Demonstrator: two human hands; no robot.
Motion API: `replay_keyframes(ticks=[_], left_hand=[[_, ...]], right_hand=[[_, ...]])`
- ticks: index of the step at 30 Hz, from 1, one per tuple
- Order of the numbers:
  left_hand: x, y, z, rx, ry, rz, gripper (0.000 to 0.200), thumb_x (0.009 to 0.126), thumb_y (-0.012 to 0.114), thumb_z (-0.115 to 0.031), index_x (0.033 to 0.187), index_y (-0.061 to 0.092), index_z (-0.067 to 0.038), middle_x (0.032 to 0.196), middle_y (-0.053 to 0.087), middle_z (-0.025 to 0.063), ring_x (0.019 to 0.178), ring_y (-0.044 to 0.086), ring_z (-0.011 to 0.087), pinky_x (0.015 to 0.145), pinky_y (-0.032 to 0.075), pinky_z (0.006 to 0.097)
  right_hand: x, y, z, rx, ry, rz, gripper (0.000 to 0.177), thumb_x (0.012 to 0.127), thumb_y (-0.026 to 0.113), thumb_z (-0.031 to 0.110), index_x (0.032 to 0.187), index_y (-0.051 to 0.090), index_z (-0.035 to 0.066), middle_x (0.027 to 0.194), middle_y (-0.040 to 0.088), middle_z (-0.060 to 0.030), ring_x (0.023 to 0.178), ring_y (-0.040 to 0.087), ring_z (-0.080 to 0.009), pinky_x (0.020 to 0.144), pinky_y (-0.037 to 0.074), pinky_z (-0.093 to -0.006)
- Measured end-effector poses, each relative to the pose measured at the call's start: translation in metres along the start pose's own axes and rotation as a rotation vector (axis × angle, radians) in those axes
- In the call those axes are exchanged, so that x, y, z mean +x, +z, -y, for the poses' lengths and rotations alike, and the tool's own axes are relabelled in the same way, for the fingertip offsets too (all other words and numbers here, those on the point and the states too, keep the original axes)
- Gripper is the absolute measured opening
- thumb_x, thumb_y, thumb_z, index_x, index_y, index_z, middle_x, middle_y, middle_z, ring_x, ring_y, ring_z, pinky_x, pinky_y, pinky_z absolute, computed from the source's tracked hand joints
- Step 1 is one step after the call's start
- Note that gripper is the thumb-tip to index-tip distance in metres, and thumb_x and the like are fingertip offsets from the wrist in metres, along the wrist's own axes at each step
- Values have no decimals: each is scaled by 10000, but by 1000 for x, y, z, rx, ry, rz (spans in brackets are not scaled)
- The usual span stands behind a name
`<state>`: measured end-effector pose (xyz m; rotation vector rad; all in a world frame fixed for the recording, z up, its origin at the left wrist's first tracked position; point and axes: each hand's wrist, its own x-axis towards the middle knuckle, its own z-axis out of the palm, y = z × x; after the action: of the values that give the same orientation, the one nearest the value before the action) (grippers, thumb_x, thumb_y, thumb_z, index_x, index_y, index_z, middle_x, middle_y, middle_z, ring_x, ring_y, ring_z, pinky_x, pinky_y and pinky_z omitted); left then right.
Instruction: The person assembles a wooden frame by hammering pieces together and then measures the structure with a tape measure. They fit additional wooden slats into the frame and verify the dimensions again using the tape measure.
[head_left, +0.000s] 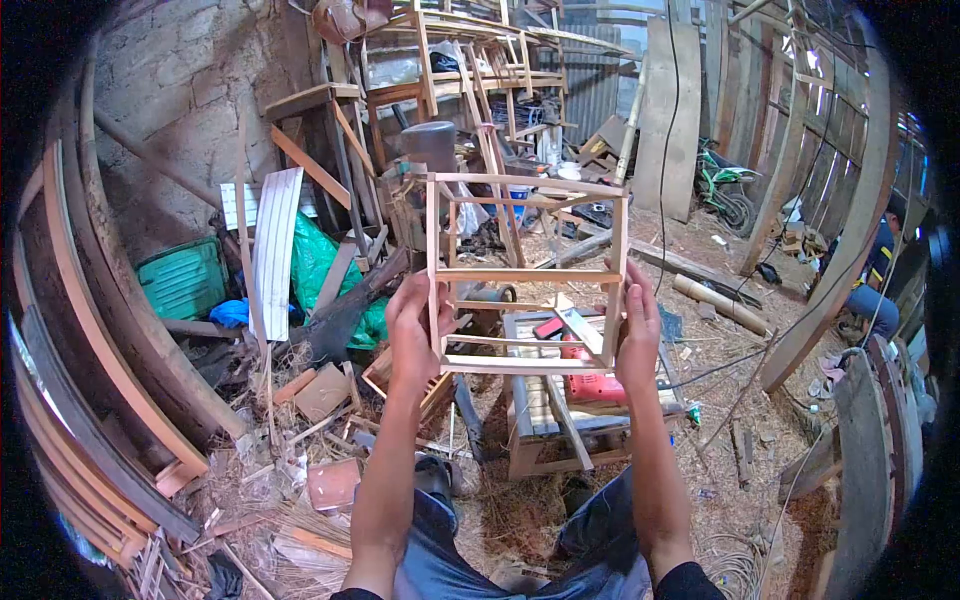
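Note:
Between my two hands is a small open wooden frame [530,275], box-shaped, with a crossbar about halfway up. My left hand [412,335] grips its left upright near the bottom. On the opposite side, my right hand [638,335] presses against the right upright, fingers pointing up. Behind and below the frame stands a low wooden bench [525,455]. A red power tool [597,387] lies on that bench, partly hidden by the frame. A narrow wooden strip [568,425] rests across the bench top and juts past its front edge.
Wood scraps and shavings cover the ground. Curved boards [120,360] lean at the left, and a post [830,240] slants at the right. A person [880,275] sits beyond it. A green motorbike [728,185] stands at the back. A cable [740,365] runs rightward from the bench.

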<state>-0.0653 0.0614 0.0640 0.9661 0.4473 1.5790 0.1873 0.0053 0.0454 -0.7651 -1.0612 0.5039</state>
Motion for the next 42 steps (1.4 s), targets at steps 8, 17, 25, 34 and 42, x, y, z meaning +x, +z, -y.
replay_keyframes(ticks=[8,17,25,34,42], left_hand=[[4,-11,-1,-31,-7,105,212,922,575,-232,1041,552,-58,775,542,20,496,415,74,429,309,209],[1,-4,2,899,454,63,351,993,483,-330,1049,559,8,667,468,-27,610,440,31,504,352,223],[-6,9,8,1139,543,-28,281,1010,412,-242,1023,532,11,639,512,85,563,506,190,535,398,337],[-12,16,11,1180,659,-40,199,986,399,-111,1036,514,42,695,525,168,606,525,287,580,417,401],[-18,25,8,1212,587,-63,160,957,403,-40,1004,504,75,810,551,281,737,547,452,654,418,477]], right_hand=[[-5,-5,-10,-53,-130,30,513,953,513,144,1420,324,50,1355,467,-158,1174,489,-202,936,440,-311],[-12,5,1,-479,-229,-8,581,919,607,129,1409,314,29,1253,546,-167,1063,564,-224,894,461,-350],[-14,10,17,-598,-441,-51,298,888,580,17,1176,508,-5,1247,529,-230,989,600,-279,823,490,-366],[-13,11,23,-899,-597,-58,259,801,649,-25,1037,543,-37,1340,439,-261,756,602,-278,622,510,-331],[-14,12,21,-852,-501,-118,214,788,677,-12,954,543,-17,874,568,-191,685,553,-348,595,447,-394]])
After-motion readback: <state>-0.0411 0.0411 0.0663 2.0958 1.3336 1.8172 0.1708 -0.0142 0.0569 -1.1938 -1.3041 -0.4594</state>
